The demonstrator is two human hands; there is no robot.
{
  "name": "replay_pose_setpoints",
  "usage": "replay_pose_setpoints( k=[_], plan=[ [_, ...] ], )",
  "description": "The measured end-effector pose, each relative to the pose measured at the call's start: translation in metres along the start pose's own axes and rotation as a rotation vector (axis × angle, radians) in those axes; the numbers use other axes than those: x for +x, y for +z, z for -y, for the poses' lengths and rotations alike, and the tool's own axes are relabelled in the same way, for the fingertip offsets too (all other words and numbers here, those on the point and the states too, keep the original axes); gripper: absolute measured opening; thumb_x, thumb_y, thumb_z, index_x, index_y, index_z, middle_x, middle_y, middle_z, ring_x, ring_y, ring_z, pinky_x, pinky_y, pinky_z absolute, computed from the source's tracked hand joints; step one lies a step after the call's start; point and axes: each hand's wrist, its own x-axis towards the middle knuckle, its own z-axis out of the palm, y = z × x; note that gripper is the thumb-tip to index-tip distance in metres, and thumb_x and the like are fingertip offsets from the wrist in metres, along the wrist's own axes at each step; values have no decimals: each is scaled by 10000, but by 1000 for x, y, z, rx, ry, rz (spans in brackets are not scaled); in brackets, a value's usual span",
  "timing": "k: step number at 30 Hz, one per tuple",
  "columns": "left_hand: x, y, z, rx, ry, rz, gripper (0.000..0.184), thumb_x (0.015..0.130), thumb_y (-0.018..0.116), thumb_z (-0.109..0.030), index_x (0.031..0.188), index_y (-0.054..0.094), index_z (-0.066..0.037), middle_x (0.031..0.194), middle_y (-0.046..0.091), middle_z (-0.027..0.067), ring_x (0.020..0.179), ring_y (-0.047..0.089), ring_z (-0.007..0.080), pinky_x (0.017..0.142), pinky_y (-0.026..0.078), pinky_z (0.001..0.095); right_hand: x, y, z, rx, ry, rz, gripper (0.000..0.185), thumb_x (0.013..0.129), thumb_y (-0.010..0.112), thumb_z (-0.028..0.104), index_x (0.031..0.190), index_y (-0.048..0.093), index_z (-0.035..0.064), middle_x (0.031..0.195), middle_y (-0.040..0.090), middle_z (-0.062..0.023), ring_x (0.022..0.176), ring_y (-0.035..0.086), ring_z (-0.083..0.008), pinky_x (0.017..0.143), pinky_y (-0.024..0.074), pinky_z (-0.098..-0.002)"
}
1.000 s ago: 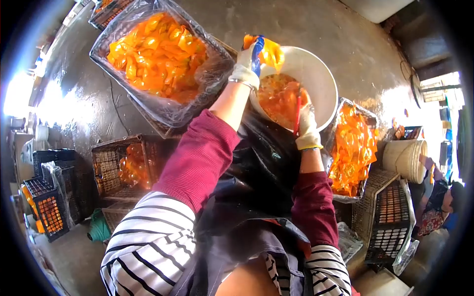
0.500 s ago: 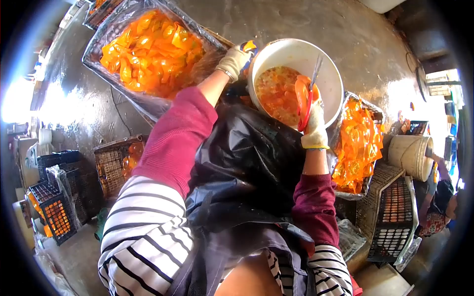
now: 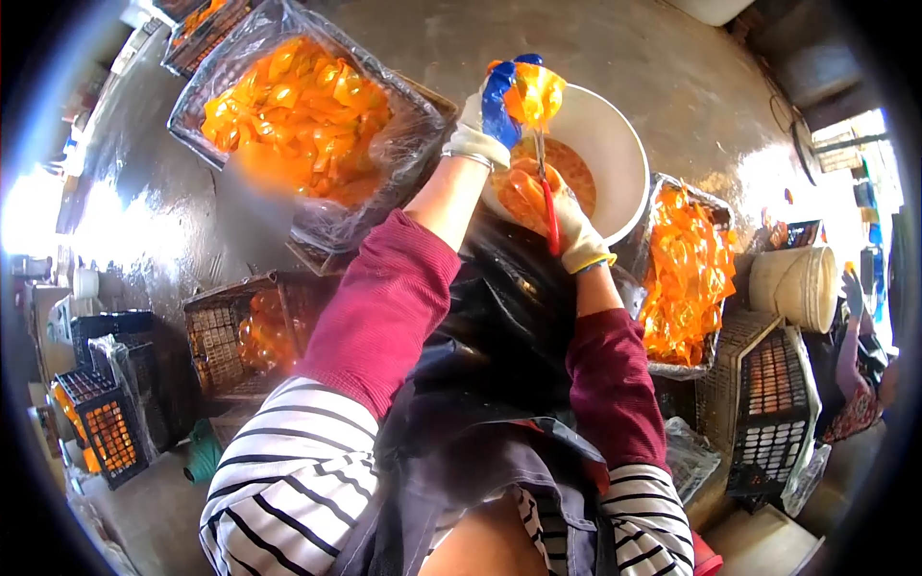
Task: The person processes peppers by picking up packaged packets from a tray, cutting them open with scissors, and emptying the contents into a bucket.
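My left hand (image 3: 490, 120), in a white glove with blue-coated fingers, is closed on a glossy, cup-shaped piece of orange peel (image 3: 536, 94) above the rim of a white bucket (image 3: 619, 154). Just below, my right hand (image 3: 573, 216), also gloved, grips a tool with a red handle (image 3: 552, 216) and a narrow metal blade. The blade points up at the peel; whether it is a knife or scissors I cannot tell. More soft orange pieces (image 3: 526, 187) are held in the right hand. Orange pieces in liquid fill the lower part of the bucket, partly hidden by my hands.
A plastic-lined crate (image 3: 187, 115) heaped with orange pieces stands at upper left. Another lined crate (image 3: 706, 360) of orange pieces is right of the bucket. Stacked crates (image 3: 768, 422), a pale bucket (image 3: 792, 288) and another person (image 3: 855, 384) are at far right.
My left hand has moved right, over the bucket, and lifted the peel into clear view. My right hand has moved left with the red-handled tool, bringing its blade under the peel.
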Motion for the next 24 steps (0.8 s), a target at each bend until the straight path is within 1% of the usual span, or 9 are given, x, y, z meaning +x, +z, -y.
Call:
replay_pose_setpoints(
  k=[3,5,8,10,13,17,21,23,24],
  plan=[
    [-6,-4,17,-21,-163,67,456,908,522,-350,1218,517,-15,1206,554,118,1091,545,261,965,426,373,3,-6,1,385,-21,112,421,834,669,227,1173,507,37,1062,584,-72,912,578,-138,775,510,-280],
    [-9,-5,18,-36,-199,125,445,912,517,-351,1210,519,-20,1215,547,126,1096,544,261,973,422,373,-2,12,18,395,55,-93,228,858,587,159,1043,540,33,954,548,-46,885,521,-161,769,475,-295],
    [0,-15,24,-19,-237,90,429,912,512,-358,1189,534,-31,1204,555,120,1097,541,258,974,419,368,-6,19,27,245,43,-163,256,842,617,172,1039,533,31,957,554,-54,881,531,-160,768,475,-287],
    [9,-27,29,-66,-203,72,426,906,523,-361,1188,535,-42,1195,560,111,1094,540,255,977,416,364,-7,9,18,-154,-78,-100,438,821,685,230,1175,508,43,1063,576,-70,908,578,-148,751,506,-255],
    [9,-22,24,-155,-79,60,425,900,532,-368,1187,537,-54,1180,570,98,1087,541,251,980,411,361,0,0,1,-264,-60,-140,422,826,681,232,1161,510,42,1034,582,-64,882,581,-146,752,504,-263],
    [2,-11,16,-102,-17,-2,449,910,487,-385,1208,527,-50,1201,559,95,1110,522,241,993,385,365,20,-28,-28,297,75,-56,421,830,678,231,1163,502,43,1001,587,-51,853,587,-136,744,504,-269],
    [1,-14,24,74,-84,51,486,903,509,-416,1208,529,-39,1206,561,103,1098,542,234,953,427,352,20,-23,-18,435,58,-114,411,838,669,224,1169,513,38,974,601,-47,828,593,-128,712,504,-258],
    [-3,-13,24,106,-163,46,522,895,514,-441,1222,519,-33,1203,564,102,1097,546,233,946,431,335,15,-18,-11,220,6,-192,380,846,656,213,1158,533,33,957,612,-52,810,600,-129,679,504,-254],
    [-1,-19,26,143,-142,32,518,892,518,-441,1217,527,-38,1194,571,100,1086,553,228,938,434,326,6,-7,-1,-80,-47,-245,363,850,650,205,1150,544,30,949,618,-56,798,605,-132,655,505,-254]
  ],
)
